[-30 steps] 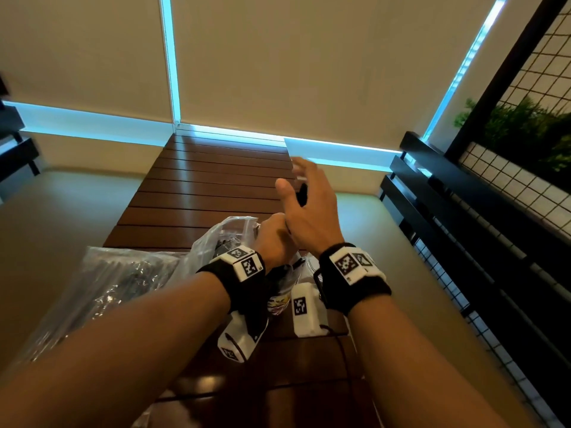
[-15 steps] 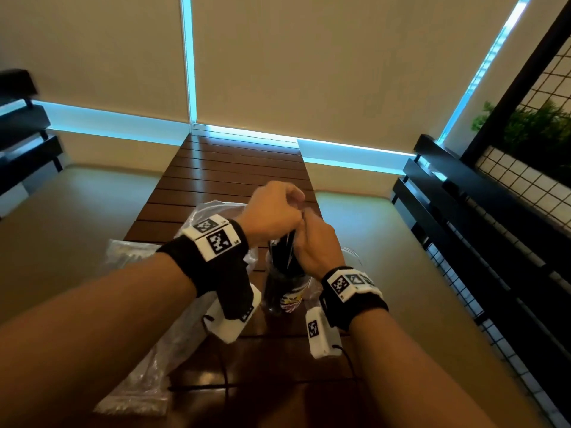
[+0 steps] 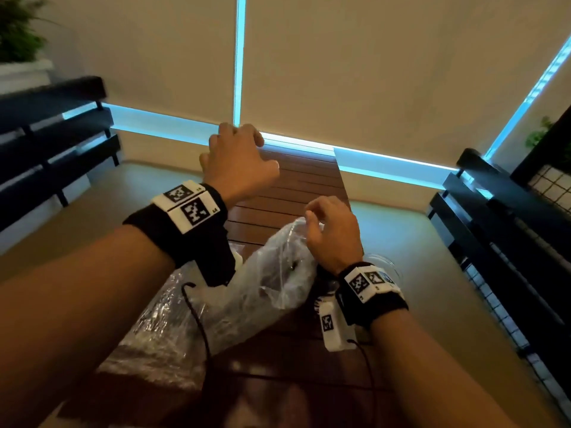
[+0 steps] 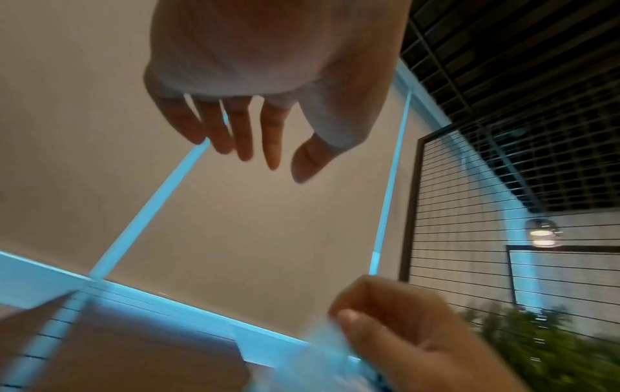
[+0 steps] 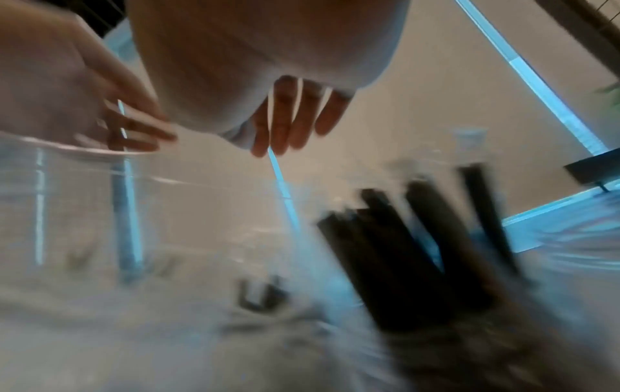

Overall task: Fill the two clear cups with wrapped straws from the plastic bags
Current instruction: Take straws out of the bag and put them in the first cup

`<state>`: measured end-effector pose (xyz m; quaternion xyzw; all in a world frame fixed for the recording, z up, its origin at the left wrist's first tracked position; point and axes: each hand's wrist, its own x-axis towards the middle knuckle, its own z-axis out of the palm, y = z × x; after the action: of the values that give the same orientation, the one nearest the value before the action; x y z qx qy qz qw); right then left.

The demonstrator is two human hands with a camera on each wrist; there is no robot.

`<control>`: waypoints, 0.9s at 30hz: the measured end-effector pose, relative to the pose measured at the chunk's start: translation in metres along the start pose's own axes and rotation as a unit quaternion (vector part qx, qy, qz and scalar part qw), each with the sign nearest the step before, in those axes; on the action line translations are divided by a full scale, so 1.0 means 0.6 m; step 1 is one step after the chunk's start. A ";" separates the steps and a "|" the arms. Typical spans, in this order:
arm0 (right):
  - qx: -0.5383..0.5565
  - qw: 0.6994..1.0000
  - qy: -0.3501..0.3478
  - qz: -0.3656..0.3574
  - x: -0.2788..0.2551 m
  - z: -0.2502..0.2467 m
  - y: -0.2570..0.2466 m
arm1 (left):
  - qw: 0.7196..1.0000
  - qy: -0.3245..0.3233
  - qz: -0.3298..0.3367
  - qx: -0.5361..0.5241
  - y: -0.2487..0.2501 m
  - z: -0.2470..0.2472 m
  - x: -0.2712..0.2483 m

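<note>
- I see a slatted wooden table [image 3: 309, 186] below me.
- Black benches [image 3: 55, 131] flank it.
- A leafy plant [image 3: 15, 29] sits far left.

In the head view, the cup [image 3: 384, 267] is mostly covered by the right hand [image 3: 335, 233] and its wristband. The contents of the plastic bag [image 3: 272, 273] cannot be made out through the crumpled film. In the right wrist view, the dark straws [image 5: 419, 238] are smeared by motion blur, and whether the bag is pinched cannot be told.
</note>
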<state>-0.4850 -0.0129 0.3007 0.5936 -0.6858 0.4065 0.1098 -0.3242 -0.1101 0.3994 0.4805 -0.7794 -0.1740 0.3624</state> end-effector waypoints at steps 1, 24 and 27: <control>0.032 0.998 -0.049 -0.012 0.008 0.006 -0.016 | 0.997 -0.056 -0.025 0.051 -0.018 -0.001 0.002; -0.128 0.941 -0.310 0.046 0.006 0.051 -0.034 | 0.965 -0.214 0.136 0.061 -0.079 0.036 -0.092; -0.020 0.960 -0.273 0.064 0.014 0.071 -0.046 | 0.937 -0.270 0.177 0.130 -0.074 0.028 -0.092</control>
<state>-0.4482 -0.0475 0.2903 0.6345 -0.7345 0.2209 -0.0961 -0.2938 -0.0843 0.3385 0.3125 -0.9363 -0.1271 0.0977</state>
